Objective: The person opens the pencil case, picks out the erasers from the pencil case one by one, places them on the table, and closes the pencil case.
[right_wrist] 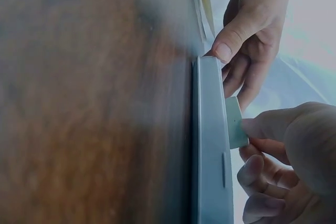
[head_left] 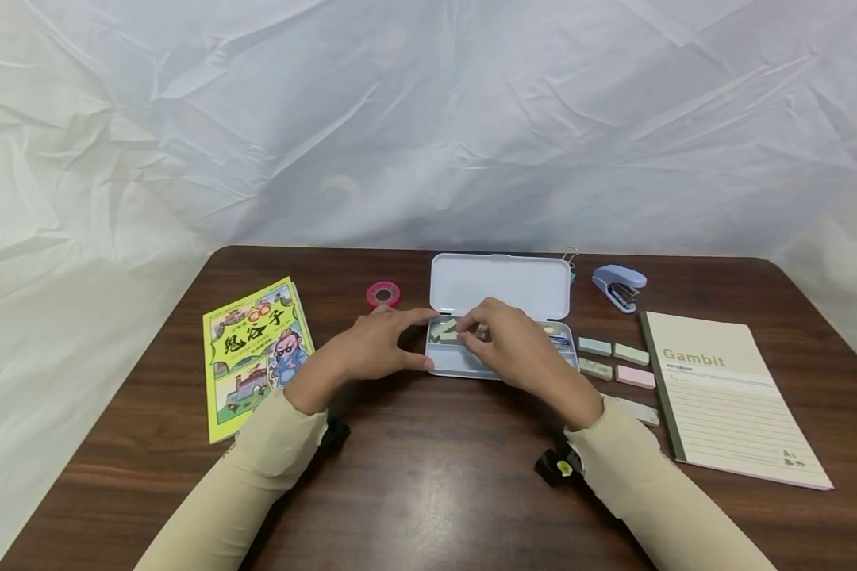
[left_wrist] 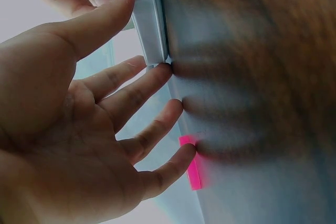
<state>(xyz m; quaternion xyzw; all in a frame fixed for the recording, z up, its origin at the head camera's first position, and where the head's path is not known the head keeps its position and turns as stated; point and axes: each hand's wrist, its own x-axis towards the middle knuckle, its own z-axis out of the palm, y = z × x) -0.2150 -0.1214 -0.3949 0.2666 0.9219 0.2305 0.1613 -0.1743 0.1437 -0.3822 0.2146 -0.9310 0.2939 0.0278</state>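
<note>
"While the left hand (head_left: 378,345) steadies nothing that I can swear to, how do its fingers lie?"

"Spread well apart and fairly straight. Its thumb touches the near left corner of the pencil case (head_left: 464,366), and the forefinger reaches toward the far left corner. In its wrist view the little finger crosses in front of the pink tape roll (left_wrist: 191,166); I can't tell whether they touch."

"And the right hand (head_left: 510,341)?"

"Thumb and forefinger pinch a pale green block (right_wrist: 236,123), the gap between them just filled by it. The other fingers curl in loosely below."

"Where is that block, exactly?"

"At the left part of the case, showing above the near wall. Whether its lower edge rests on anything inside, I can't tell."

"What lies close by?"

"More small blocks (head_left: 443,328) sit in the back left compartment, pens (head_left: 561,342) lie at the right end, and the lid (head_left: 500,287) stands open behind. On the table (head_left: 428,476), just right of the case, are loose blocks, among them a pink one (head_left: 636,377), next to the notebook (head_left: 743,420)."
</note>
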